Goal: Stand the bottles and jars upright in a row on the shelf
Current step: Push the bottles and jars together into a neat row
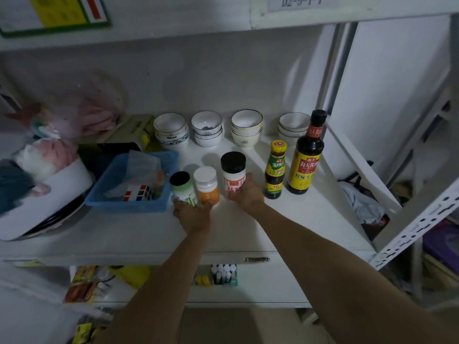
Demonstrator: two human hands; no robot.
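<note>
Reaching forward over the white shelf [248, 232] with both bare forearms, coming in from six o'clock.

Wrapping the left hand [192, 214] around the bases of two jars at once: the green-labelled jar with a black lid [183, 188] and, touching it at three o'clock, the orange jar with a white lid [206, 186]. Gripping both, fingers curled under and around them, both standing upright or close to it.

Closing the right hand [244, 194] on the lower part of the white jar with a black cap and red label [233, 173], thumb pressing on the label side, jar standing upright just at three o'clock of the orange one.

Standing untouched further toward three o'clock: the small dark sauce bottle with a yellow cap [274, 170], just beside the right hand, and next to it the tall dark soy sauce bottle [306, 155], both upright. Forming, with the three held jars, a rough line across the shelf.

Sitting at nine o'clock of the jars, touching or nearly touching the green-labelled one, a blue plastic basket [129, 202] holding a puzzle cube [139, 192].

Resting at twelve o'clock, along the back wall, four stacks of white bowls [207, 129].
</note>
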